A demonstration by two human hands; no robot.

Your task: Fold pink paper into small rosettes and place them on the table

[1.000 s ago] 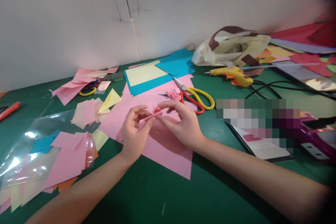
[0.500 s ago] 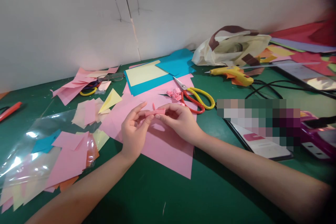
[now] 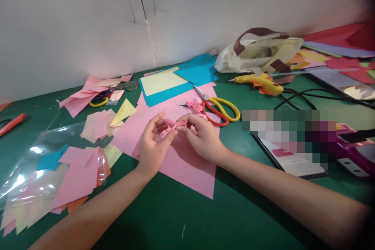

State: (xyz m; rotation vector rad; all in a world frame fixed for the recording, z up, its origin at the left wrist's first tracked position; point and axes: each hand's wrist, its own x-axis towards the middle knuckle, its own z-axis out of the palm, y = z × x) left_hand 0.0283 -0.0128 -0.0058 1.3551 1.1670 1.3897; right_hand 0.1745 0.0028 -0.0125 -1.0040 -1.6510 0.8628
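Note:
Between my two hands is a small folded piece of pink paper (image 3: pixel 171 125), partly hidden by the fingers. My left hand (image 3: pixel 152 142) is closed and pinches its left side between thumb and fingers. On the right side, my right hand (image 3: pixel 202 134) pinches it the same way. Both hands hover over a large pink sheet (image 3: pixel 190 175) lying on the green table. Just beyond my right hand lie small pink paper flowers (image 3: pixel 195 104) and scissors (image 3: pixel 218 107) with red and yellow handles.
Blue sheets (image 3: pixel 202 71) and a cream sheet (image 3: pixel 164 81) lie behind. At left are paper scraps and a clear plastic bag (image 3: pixel 26 160). A cloth bag (image 3: pixel 225 60), a yellow glue gun (image 3: pixel 263 84) with black cables, and a phone (image 3: pixel 295 164) are at right.
The pink paper, a flat strip before, now looks bent and turned between my fingers. My left hand has shifted slightly right. Everything else on the table looks unmoved.

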